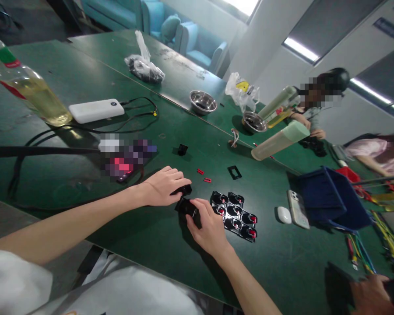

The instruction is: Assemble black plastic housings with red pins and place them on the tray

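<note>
Low over the green table (pixel 282 262), my left hand (pixel 167 186) is closed around a small black plastic part (pixel 185 189). Just nearer to me, my right hand (pixel 208 225) grips a larger black plastic piece (pixel 188 207) between thumb and fingers. The two black parts are close together; whether they touch I cannot tell. To the right of my right hand lie several black housings (pixel 235 212) in rows, some with red inserts. Beyond my hands are two small red clips (pixel 200 171), a flat black square frame (pixel 234 172) and a small black block (pixel 182 149).
At left are a bottle (pixel 39 94), a white power bank (pixel 96 110) with cables and a phone (pixel 128 162). Farther back are a metal bowl (pixel 202 102) and a plastic bag (pixel 144 68). A blue bin (pixel 335 199), a phone and an earbud case (pixel 284 215) lie right. Other people sit beyond.
</note>
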`<state>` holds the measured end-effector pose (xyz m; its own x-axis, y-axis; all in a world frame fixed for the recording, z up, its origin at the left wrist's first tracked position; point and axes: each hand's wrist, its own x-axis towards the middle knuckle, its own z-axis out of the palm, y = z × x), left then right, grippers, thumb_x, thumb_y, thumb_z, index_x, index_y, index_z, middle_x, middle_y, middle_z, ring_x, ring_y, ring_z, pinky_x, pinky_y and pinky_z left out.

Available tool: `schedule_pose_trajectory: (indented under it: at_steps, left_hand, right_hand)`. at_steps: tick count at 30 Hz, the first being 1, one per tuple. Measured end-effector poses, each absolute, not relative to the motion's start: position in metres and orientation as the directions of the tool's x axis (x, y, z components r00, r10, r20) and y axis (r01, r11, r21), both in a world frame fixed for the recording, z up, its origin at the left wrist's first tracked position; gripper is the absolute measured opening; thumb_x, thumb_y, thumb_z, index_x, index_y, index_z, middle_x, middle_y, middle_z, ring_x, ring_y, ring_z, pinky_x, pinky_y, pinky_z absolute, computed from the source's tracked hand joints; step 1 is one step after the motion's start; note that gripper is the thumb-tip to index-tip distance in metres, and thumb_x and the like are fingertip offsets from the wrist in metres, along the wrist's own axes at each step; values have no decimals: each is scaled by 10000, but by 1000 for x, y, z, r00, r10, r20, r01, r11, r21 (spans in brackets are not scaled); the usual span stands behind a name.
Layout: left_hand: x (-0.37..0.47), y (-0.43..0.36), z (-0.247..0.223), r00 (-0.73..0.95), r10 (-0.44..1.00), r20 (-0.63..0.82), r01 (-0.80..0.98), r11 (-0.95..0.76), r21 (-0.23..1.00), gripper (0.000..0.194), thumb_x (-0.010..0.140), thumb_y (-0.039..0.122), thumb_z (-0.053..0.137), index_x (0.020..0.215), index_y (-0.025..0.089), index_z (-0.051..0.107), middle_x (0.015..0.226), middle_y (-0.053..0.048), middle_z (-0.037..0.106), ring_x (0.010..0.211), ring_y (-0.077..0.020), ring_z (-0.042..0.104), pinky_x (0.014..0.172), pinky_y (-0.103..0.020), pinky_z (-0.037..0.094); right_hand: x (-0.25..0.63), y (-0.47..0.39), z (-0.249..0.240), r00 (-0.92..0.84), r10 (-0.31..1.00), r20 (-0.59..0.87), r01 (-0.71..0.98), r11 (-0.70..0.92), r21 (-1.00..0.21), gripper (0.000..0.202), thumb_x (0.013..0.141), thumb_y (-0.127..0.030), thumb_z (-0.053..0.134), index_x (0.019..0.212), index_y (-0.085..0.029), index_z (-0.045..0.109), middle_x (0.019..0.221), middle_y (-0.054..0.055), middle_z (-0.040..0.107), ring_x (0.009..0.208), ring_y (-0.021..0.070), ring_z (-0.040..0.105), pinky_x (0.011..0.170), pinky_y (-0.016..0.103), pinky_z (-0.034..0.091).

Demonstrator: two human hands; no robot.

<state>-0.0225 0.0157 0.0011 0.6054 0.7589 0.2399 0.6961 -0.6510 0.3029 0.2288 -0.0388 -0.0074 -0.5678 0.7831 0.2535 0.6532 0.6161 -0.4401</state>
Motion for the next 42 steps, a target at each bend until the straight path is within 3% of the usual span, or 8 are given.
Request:
schedule_pose_trajectory:
  at_steps: [6,16,26,42]
  left_hand:
    - [-22,17,1,590,776,224,706,-630,323,251,998,320,653,1204,178,671,1088,-83,728,1013,-261,664,903,-402,439]
    - [-21,20,-3,537,813,223,731,-581,358,272,981,404,722,1128,182,672,1053,-68,731,947,-254,661,870,-399,437]
    - [-22,18,1,539,812,224,711,-581,397,295,983,302,660,1249,174,650,1090,-82,729,975,-255,656,899,-410,458]
    - [-19,23,1,529,825,196,655,-544,525,172,997,295,664,1142,203,676,995,-39,712,922,-214,635,865,-370,435]
  right_hand:
    - [229,-37,-6,-579,775,253,647,626,-435,382,1004,-231,608,1379,-212,538,1298,131,697,1121,245,741,824,349,663]
    - [228,-37,-4,-580,774,255,651,628,-426,378,1013,-235,599,1384,-218,531,1301,131,700,1099,247,753,792,343,667]
    - [229,-37,-3,-587,766,261,639,637,-432,384,1022,-228,570,1402,-191,522,1294,152,705,1043,238,768,723,320,658]
    - [233,-39,-8,-596,764,247,628,635,-449,391,1017,-214,552,1404,-157,538,1323,174,704,960,236,787,708,331,662]
